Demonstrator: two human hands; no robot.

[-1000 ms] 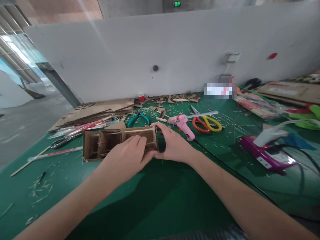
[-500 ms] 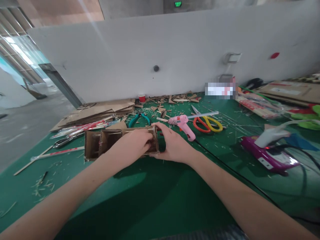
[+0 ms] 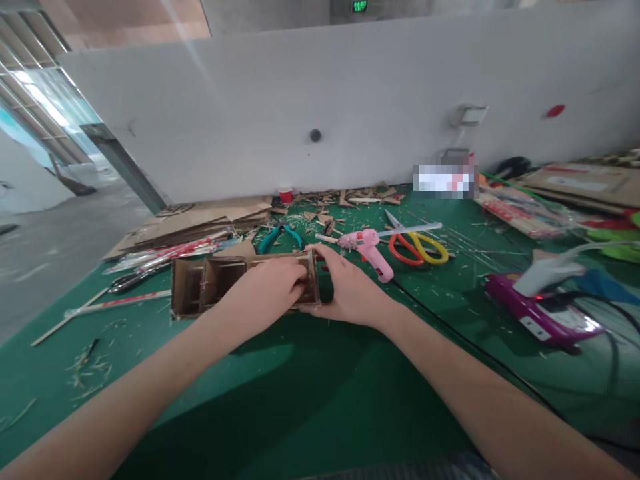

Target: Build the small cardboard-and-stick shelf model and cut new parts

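Note:
A long cardboard box point(image 3: 189, 288) with open compartments lies across the green table. Reaching over it, my left hand point(image 3: 273, 283) has its fingers curled down inside the right compartment, where the fingertips are hidden. My right hand point(image 3: 345, 287) grips the box's right end, thumb on the near side and fingers on the far side. Just beyond the hands lie a pink glue gun point(image 3: 373, 252) with a clear glue stick and teal-handled pliers point(image 3: 270, 240).
Scissors point(image 3: 407, 248) with red and yellow handles lie right of the glue gun. A purple power strip point(image 3: 543, 320) sits at the right. Flat cardboard point(image 3: 200, 223), wrapped sticks and a red cup point(image 3: 285, 195) are at the back left and centre. A black cord crosses the right side.
The whole view has shifted slightly, so things appear a little further right. Both hands keep nearly the same pose on the box.

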